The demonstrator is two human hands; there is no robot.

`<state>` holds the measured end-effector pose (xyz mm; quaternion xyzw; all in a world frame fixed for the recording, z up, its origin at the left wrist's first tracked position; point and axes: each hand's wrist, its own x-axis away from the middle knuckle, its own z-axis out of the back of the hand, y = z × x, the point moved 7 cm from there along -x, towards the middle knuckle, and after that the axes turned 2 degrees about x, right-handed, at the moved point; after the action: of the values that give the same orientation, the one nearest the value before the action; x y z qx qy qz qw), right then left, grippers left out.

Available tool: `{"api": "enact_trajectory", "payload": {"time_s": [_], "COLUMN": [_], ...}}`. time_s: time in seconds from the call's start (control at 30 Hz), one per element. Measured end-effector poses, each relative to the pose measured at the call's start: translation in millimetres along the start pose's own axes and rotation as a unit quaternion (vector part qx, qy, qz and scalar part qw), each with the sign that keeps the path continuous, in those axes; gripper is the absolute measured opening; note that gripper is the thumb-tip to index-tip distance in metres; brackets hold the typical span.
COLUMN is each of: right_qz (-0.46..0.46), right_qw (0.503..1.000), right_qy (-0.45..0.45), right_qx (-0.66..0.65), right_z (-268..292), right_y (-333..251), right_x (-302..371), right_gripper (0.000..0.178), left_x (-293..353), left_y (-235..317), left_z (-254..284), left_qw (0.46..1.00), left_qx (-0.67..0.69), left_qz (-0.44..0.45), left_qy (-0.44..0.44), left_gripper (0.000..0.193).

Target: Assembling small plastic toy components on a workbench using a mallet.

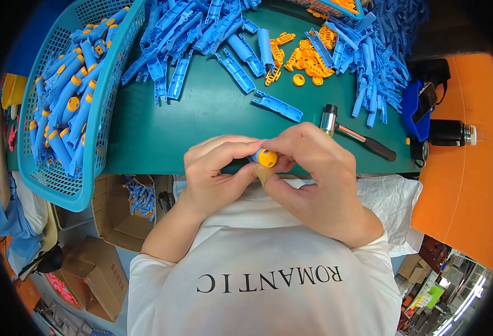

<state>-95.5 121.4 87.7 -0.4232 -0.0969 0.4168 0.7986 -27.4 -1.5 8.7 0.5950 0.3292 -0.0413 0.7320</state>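
Observation:
A blue plastic tube with a yellow round end cap (267, 158) is gripped between my two hands, close to the table's near edge. My left hand (215, 171) pinches its left side with thumb and index finger. My right hand (322, 182) closes on it from the right, with a tan cover on the thumb pressed near the cap. Most of the tube's length is hidden behind the cap and fingers. Just beyond my hands lies a loose blue half shell (279, 106). Near my right hand rests a hammer (372, 147) with a metal head and black grip.
A blue mesh basket (107, 106) of capped tubes stands at left. Blue half shells (182, 25) and yellow parts (313, 59) are heaped at the back of the green table (151, 131). A black bottle (448, 133) lies at right. Below left sits a cardboard box (109, 215).

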Motion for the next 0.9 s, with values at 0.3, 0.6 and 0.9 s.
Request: {"api": "enact_trajectory", "payload": {"time_s": [0.3,0.6,0.9], "right_qz": [0.050,0.030,-0.016], "right_qw": [0.997,0.998,0.997], "right_qy": [-0.058,-0.046,0.074], "right_qx": [0.021,0.004,0.034], "right_z": [3.8,3.2,57.3], "right_y": [-1.6,1.7,20.7], "right_x": [-11.0,-7.4,2.6], "right_gripper": [0.028,0.030,0.038], "left_x": [-4.8,-4.3,-2.9], "left_y": [-2.2,-0.9,-3.0], "left_z": [-1.1,-1.3,-2.2], "left_qw": [1.000,1.000,1.000], "left_qx": [0.003,-0.004,0.015], "left_qz": [0.003,-0.002,0.025], "left_qy": [-0.023,-0.021,-0.011], "left_gripper": [0.031,0.031,0.027]}}
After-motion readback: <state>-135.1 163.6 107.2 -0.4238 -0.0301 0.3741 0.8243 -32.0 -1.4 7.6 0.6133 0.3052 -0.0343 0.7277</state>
